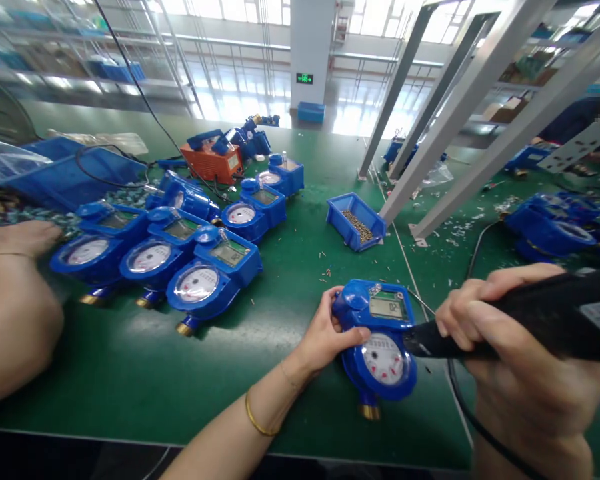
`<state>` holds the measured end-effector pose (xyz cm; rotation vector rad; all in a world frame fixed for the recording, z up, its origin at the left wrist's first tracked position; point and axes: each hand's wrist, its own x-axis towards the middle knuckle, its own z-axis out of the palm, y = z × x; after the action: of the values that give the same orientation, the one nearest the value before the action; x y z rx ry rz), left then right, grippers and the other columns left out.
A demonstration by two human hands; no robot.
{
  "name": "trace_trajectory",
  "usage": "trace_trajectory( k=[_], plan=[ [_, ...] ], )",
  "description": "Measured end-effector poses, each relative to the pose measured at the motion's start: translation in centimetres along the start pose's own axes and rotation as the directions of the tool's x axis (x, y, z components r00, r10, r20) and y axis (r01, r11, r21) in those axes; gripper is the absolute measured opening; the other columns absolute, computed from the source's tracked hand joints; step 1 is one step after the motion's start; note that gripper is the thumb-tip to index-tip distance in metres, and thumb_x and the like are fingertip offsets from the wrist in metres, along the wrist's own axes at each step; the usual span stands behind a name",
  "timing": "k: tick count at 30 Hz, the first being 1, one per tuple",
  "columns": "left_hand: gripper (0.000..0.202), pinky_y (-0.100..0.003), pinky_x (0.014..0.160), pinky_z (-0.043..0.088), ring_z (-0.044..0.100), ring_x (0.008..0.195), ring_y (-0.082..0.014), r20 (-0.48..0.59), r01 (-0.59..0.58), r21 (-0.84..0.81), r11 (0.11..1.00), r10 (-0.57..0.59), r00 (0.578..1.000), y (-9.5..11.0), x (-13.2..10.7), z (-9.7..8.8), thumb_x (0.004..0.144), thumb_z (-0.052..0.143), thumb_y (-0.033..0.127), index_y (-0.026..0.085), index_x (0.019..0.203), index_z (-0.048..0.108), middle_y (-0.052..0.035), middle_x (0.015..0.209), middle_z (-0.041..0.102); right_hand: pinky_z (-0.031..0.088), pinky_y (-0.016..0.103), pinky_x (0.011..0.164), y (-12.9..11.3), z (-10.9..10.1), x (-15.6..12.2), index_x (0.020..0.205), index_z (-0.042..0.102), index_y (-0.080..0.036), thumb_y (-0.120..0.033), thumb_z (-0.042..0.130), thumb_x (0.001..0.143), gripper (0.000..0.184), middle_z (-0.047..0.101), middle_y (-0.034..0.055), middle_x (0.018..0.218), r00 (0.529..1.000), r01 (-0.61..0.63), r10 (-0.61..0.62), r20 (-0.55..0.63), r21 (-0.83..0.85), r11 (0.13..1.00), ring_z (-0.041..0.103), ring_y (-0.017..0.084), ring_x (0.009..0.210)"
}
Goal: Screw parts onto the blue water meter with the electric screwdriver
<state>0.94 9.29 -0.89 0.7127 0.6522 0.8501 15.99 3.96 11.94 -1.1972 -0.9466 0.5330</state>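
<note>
A blue water meter [386, 360] with a round white dial, a small digital display and a brass end lies on the green bench in front of me. My left hand [325, 337] grips its left side, the thumb resting on the rim by the dial. In my right hand [510, 327] is a black electric screwdriver [545, 313], held level with its nose at the meter's right edge, between display and dial. Its tip is hidden, so I cannot tell whether it touches a screw. Beyond the meter, a blue bin [355, 221] holds many small brass-coloured screws.
Several similar meters [215, 273] stand in rows to the left. An orange box [213, 163] sits behind them, near a large blue crate [75, 173]. Another person's arm [17, 313] rests at far left. Grey metal posts [445, 113] rise on the right; more meters [555, 223] lie beyond.
</note>
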Motion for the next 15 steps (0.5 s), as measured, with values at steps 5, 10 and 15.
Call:
trace_trajectory(
  k=[5,10,15],
  plan=[
    [0.086,-0.053,0.107,0.049,0.065,0.118,-0.0361,0.001,-0.010,-0.011,1.000,0.010,1.000,0.03,0.06,0.07,0.054,0.099,0.030,0.021,0.126,0.051,-0.0144,0.126,0.064,0.038,0.041,0.047,-0.34,0.13,-0.35,0.080,0.063,-0.029,-0.010,0.074,0.071,0.024,0.050,-0.0017,0.060,0.998,0.045,-0.044,-0.049,0.021,0.999,0.046,0.016,0.046],
    [0.085,-0.052,0.107,0.050,0.065,0.118,-0.0353,0.001,-0.046,-0.018,0.999,0.046,0.999,-0.29,0.29,0.05,0.054,0.099,0.029,0.021,0.124,0.051,-0.0143,0.127,0.064,0.035,0.041,0.046,-0.12,0.09,-0.27,0.077,0.065,-0.028,-0.006,0.072,0.066,0.026,0.048,-0.0014,0.056,0.990,0.093,-0.088,-0.107,0.039,0.995,0.043,0.016,0.045],
    [0.087,-0.052,0.110,0.046,0.063,0.121,-0.0357,0.002,-0.058,0.005,0.998,0.058,0.998,-0.49,0.38,-0.10,0.053,0.100,0.031,0.021,0.123,0.050,-0.0146,0.127,0.063,0.039,0.041,0.049,-0.85,0.71,-0.06,0.083,0.068,-0.028,-0.014,0.075,0.071,0.019,0.053,0.0005,0.059,0.998,0.052,-0.049,-0.048,0.050,0.997,0.047,0.016,0.046]
  ],
)
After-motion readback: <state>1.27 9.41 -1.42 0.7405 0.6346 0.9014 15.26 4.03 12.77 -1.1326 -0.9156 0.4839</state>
